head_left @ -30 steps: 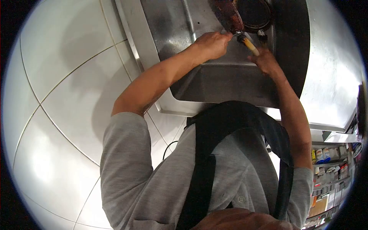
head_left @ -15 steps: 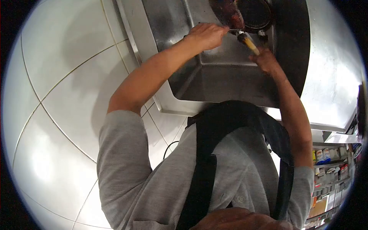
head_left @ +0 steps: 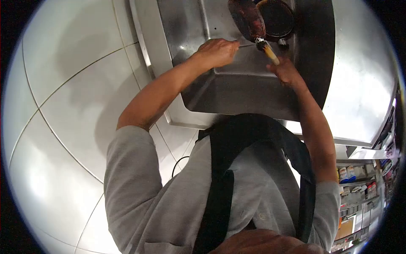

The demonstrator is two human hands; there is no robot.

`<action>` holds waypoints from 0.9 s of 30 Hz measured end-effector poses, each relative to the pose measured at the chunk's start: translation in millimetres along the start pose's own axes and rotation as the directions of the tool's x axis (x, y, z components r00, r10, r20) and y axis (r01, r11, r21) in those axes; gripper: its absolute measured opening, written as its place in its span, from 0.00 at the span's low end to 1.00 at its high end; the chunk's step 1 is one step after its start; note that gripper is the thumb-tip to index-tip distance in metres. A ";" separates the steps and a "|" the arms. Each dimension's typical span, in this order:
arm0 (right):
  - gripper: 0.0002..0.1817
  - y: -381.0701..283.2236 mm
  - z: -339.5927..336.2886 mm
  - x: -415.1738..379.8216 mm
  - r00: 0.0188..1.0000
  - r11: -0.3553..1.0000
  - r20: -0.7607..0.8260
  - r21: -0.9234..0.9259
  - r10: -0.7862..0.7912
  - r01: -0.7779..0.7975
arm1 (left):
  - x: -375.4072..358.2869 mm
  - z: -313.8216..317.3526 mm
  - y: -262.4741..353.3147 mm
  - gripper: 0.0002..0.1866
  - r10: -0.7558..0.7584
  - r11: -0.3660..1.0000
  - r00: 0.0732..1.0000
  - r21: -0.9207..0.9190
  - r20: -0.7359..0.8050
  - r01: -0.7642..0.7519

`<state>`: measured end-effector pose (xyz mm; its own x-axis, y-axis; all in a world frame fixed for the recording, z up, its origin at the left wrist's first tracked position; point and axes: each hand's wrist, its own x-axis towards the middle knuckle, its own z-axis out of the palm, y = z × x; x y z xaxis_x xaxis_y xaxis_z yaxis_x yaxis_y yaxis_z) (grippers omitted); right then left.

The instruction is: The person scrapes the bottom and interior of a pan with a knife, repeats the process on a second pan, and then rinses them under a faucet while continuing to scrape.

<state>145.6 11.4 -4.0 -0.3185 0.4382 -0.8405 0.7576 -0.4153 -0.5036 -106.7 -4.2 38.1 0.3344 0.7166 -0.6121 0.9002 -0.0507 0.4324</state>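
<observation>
Your right hand (head_left: 286, 71) is clamped on the scorched pan's (head_left: 248, 20) pale handle (head_left: 271, 55). Your left hand (head_left: 219, 52), left of that pan, pinches a thin tool (head_left: 246, 45).

White tiles (head_left: 72, 139) spread left of cluttered shelves (head_left: 357, 182).

White light glares off the pale tiles (head_left: 46, 178) and the steel counter (head_left: 359, 80), with soft shadows spreading beside the left arm (head_left: 156, 95). The sink (head_left: 249, 93) is dimmer, and the dark pan (head_left: 248, 20) is perhaps too underlit for fine detail. Wide-lens distortion bends straight edges towards a black, blue-fringed border, near which the shelves (head_left: 359, 188) look soft.
</observation>
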 end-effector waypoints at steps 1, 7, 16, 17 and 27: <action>0.18 -0.8 2.0 0.7 1.000 0.999 0.012 0.045 0.023 -0.024 | 1.6 -2.0 4.8 0.12 0.001 1.000 0.999 -0.023 -0.032 -0.001; 0.15 4.0 1.9 1.3 0.999 1.000 -0.036 0.015 -0.002 0.003 | 4.1 28.8 9.4 0.13 -0.004 0.994 0.989 -0.110 -0.151 -0.013; 0.15 2.2 3.9 -2.8 0.958 0.799 0.281 0.562 0.059 -0.214 | 20.0 38.0 22.8 0.10 -0.003 0.986 0.966 -0.161 -0.259 -0.040; 0.16 4.9 3.4 -1.6 0.953 0.787 0.294 0.570 0.071 -0.235 | 28.1 38.2 13.2 0.10 -0.057 0.991 0.953 -0.130 -0.297 0.019; 0.17 3.9 2.7 5.4 0.976 0.839 0.216 0.528 0.014 -0.129 | 42.1 -12.6 28.1 0.15 0.005 0.996 0.991 0.088 -0.133 0.007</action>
<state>145.3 10.0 -11.0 -0.4231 0.2495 -0.8710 0.3764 -0.8261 -0.4195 -70.8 33.3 32.9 0.2986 0.8026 -0.5164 0.9235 -0.1064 0.3686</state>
